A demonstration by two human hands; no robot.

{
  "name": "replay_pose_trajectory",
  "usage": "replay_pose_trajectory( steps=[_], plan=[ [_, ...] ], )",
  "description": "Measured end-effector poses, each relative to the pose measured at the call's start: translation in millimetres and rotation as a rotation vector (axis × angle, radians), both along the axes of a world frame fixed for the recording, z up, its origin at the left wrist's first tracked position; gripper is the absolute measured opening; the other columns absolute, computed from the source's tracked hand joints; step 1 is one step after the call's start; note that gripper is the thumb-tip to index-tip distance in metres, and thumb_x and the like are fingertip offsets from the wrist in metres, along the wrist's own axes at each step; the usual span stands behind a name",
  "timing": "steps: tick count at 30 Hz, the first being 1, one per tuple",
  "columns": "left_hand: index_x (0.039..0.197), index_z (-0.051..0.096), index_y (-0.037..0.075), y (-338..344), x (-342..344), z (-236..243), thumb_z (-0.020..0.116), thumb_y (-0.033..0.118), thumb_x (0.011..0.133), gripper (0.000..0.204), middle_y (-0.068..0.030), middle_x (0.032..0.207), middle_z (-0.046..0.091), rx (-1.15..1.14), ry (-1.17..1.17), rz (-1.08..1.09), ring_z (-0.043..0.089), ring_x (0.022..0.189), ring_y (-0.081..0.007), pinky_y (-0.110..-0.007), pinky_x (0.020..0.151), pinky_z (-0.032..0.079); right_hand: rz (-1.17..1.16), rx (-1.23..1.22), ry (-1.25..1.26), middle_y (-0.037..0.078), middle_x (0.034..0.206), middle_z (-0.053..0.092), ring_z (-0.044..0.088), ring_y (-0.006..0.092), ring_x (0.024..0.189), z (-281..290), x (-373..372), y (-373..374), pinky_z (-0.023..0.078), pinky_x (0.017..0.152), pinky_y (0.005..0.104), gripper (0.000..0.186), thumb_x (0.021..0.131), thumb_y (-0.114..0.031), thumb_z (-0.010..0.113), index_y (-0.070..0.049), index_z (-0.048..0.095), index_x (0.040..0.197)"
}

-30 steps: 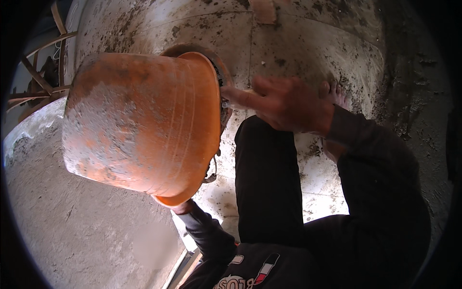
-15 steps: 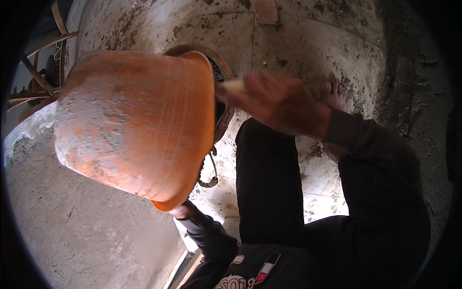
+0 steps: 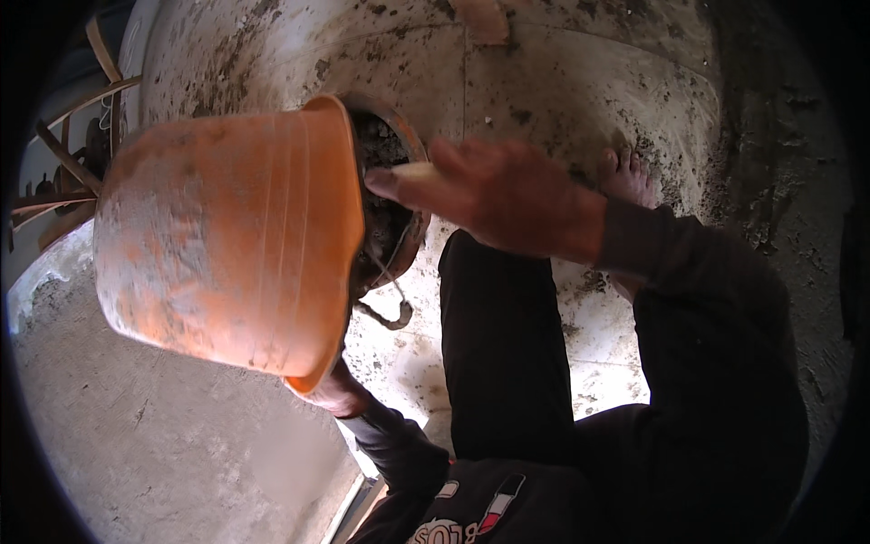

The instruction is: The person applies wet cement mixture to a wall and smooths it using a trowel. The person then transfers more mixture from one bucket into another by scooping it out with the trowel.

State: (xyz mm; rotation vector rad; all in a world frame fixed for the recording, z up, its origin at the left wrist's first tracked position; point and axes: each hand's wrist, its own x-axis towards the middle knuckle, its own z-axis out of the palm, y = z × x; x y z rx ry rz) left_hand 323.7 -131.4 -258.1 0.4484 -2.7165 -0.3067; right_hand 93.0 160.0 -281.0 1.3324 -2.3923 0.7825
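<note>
Crossed strips of brown wood point(image 3: 65, 161) show at 10 o'clock in the scene, above a rough grey surface point(image 3: 172, 426) that spreads across 7 and 8 o'clock. At 9 o'clock, a large orange plastic bucket point(image 3: 217, 245), its outer wall smeared with grey, is tipped on its side, base to the left and mouth facing 3 o'clock. A person's bare left hand point(image 3: 335, 392) touches the bucket at the 5 o'clock end of its rim; the rim hides most of its fingers, and whether they are clamped there cannot be told.

Just past the mouth, toward 11 o'clock from the scene's centre, a round reddish-brown container point(image 3: 403, 125) holds dark, lumpy material point(image 3: 379, 140), partly covered from view by the bucket. A thin curved handle point(image 3: 395, 317) with a dark, crusted end hangs near the container's 6 o'clock side. A pale, rod-like tool handle point(image 3: 414, 170) sits in the person's bare right hand point(image 3: 517, 198), its fingers closed around it over the container's 3 o'clock edge; the tool's far end is hidden.

At 12 o'clock, a flat reddish-brown piece point(image 3: 483, 20) rests on a pale, seamed floor point(image 3: 580, 82) flecked with dark dirt. Below the right hand, a black-trousered leg point(image 3: 498, 335) reaches up toward the centre. A bare foot point(image 3: 630, 177) is planted at 2 o'clock, beside a dark, rough strip point(image 3: 784, 172) at the far right.
</note>
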Motion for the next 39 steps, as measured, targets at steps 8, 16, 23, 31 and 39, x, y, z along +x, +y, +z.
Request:
replay_pose_trajectory(
  steps=[8,16,23,31,39],
  plan=[
    [0.137,0.036,-0.009,34,-18,31,0.055,0.026,0.099,0.055,-0.0265,0.134,0.046,1.792,0.580,-0.158,0.050,0.123,-0.0342,-0.051,0.104,0.042,0.046,-0.043,-0.029,0.002,0.076,0.050,0.055,0.0127,0.058,6,-2,2,0.050,0.049,0.0249,0.059,0.090,-0.018,0.058,-0.029,0.043,0.146],
    [0.138,0.041,-0.002,35,-9,35,0.049,0.027,0.102,0.047,-0.0142,0.140,0.046,2.180,0.542,-0.236,0.049,0.126,-0.0220,-0.035,0.105,0.043,0.001,0.026,-0.021,0.001,0.076,0.049,0.056,0.0131,0.060,2,-2,5,0.049,0.050,0.0264,0.049,0.088,-0.018,0.059,-0.027,0.055,0.136],
    [0.146,0.032,0.003,12,64,-4,0.051,0.030,0.099,0.058,-0.0160,0.149,0.037,2.093,0.712,0.070,0.039,0.136,-0.0257,-0.043,0.114,0.033,0.053,0.010,-0.047,0.002,0.080,0.050,0.058,0.0148,0.064,-5,-1,14,0.050,0.050,0.0275,0.041,0.086,-0.019,0.060,-0.025,0.060,0.127],
    [0.133,0.036,-0.012,51,-34,45,0.050,0.017,0.099,0.047,-0.0322,0.129,0.044,2.638,0.826,-0.023,0.044,0.128,-0.0354,-0.051,0.106,0.043,0.027,0.024,-0.149,0.002,0.075,0.048,0.057,0.0158,0.061,-7,0,14,0.049,0.048,0.0288,0.055,0.086,-0.011,0.061,-0.024,0.053,0.138],
    [0.129,0.040,-0.009,45,-73,89,0.064,0.009,0.092,0.048,-0.0263,0.109,0.056,2.865,1.051,-0.187,0.067,0.089,-0.0294,-0.050,0.095,0.055,0.037,-0.017,-0.347,0.011,0.083,0.057,0.064,0.0223,0.062,8,-6,13,0.055,0.053,0.0330,0.060,0.085,-0.010,0.065,-0.019,0.048,0.141]
  ],
)
